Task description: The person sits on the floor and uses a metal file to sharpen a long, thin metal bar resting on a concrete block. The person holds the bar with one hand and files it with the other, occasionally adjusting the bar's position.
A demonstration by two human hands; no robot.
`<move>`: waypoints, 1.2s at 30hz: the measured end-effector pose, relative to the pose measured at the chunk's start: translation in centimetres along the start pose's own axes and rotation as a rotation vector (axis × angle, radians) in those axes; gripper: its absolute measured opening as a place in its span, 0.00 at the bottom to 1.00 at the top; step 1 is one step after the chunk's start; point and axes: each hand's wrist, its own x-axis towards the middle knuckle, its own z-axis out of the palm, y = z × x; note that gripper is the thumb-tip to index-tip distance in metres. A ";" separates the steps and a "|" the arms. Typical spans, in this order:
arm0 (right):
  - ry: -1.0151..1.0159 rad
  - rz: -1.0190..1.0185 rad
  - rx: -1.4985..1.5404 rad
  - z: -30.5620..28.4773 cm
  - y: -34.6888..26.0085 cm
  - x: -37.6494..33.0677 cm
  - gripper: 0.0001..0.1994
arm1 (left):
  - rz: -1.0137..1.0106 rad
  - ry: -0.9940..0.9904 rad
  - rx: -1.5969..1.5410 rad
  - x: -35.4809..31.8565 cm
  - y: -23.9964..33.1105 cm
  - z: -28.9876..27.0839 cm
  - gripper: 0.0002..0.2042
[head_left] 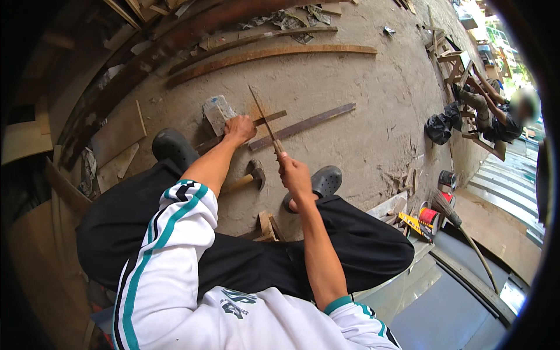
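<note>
My right hand [296, 177] is wrapped round the wooden handle of a handsaw [263, 116]. Its narrow blade points away from me and crosses a thin dark wood strip [272, 119]. My left hand [239, 128] grips that strip just left of the blade, beside a pale, worn block [217, 111]. Orange-brown sawdust [256, 108] lies on the ground by the blade. A second dark strip [318, 123] rests to the right, apart from the first. Between my feet is a hammer [255, 174] with a wooden handle.
Long curved-looking boards [274, 53] lie on the far ground. Plywood pieces [119, 134] are at left. At right are a black plastic bag [441, 125], cans [429, 216], a broom [448, 209] and a yellow-labelled item [415, 224]. Another person [493, 111] sits at far right.
</note>
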 end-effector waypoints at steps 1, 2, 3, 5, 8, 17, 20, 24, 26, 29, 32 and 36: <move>-0.012 -0.033 -0.051 -1.0 -0.5 -1.8 0.25 | -0.014 0.002 -0.013 -0.4 -0.6 0.4 0.13; -0.008 -0.030 -0.055 -1.9 0.1 -3.3 0.25 | -0.020 0.021 -0.026 -0.1 -0.9 0.0 0.13; 0.002 -0.026 -0.060 -2.8 0.9 -5.2 0.25 | -0.020 0.015 -0.020 0.2 -1.0 -0.1 0.13; 0.031 -0.029 -0.093 -3.4 1.4 -6.7 0.26 | -0.018 0.000 -0.009 0.2 -0.8 -0.2 0.13; 0.046 -0.049 -0.133 -1.2 1.6 -2.8 0.27 | -0.049 -0.047 -0.048 -0.3 0.7 -1.0 0.15; 0.040 -0.032 -0.274 -0.6 -3.0 -5.2 0.30 | 0.006 0.017 -0.017 0.7 -1.4 0.4 0.16; 0.060 -0.011 -0.208 -2.3 -1.7 -8.7 0.28 | 0.028 0.060 -0.024 0.5 -1.1 0.6 0.15; 0.126 -0.089 -0.121 -0.4 2.5 -1.2 0.28 | 0.045 0.035 -0.049 -0.1 0.5 0.5 0.15; 0.122 -0.117 -0.169 1.7 1.5 0.3 0.28 | 0.037 0.040 -0.040 0.2 0.1 0.5 0.15; 0.093 -0.122 -0.176 1.5 -0.1 0.2 0.28 | 0.020 0.035 -0.027 0.7 -0.7 1.0 0.14; 0.062 -0.048 -0.288 -0.9 -3.0 -5.6 0.28 | 0.008 0.044 -0.016 0.6 -2.1 0.9 0.14; 0.066 0.027 -0.182 -2.5 0.1 -6.2 0.29 | 0.001 0.005 -0.022 0.5 -0.7 0.2 0.15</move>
